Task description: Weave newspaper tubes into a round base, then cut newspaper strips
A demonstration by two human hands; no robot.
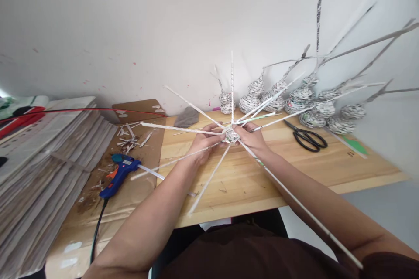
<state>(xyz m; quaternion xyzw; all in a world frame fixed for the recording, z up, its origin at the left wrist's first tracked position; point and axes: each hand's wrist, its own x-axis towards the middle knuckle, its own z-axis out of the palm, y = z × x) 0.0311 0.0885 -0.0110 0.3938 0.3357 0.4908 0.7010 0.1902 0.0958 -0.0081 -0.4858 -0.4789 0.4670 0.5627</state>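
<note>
A small woven paper piece [232, 134] sits between my hands over the wooden board, with several long rolled-paper sticks radiating from it in all directions. My left hand [205, 143] grips its left side, fingers closed around the edge. On the right side my right hand [251, 137] pinches the piece, thumb near its top. One long stick [301, 205] runs down to the right across my right forearm. Others point up toward the wall and left over my left hand.
Gourd-shaped woven paper pieces [301, 99] line the wall at back right. Black scissors [307, 138] lie right of my hands. A blue glue gun [120, 177] and paper scraps [128, 138] rest on cardboard [140, 187] at left, beside stacked newspapers [62, 174]. A grey cloth [186, 117] lies behind.
</note>
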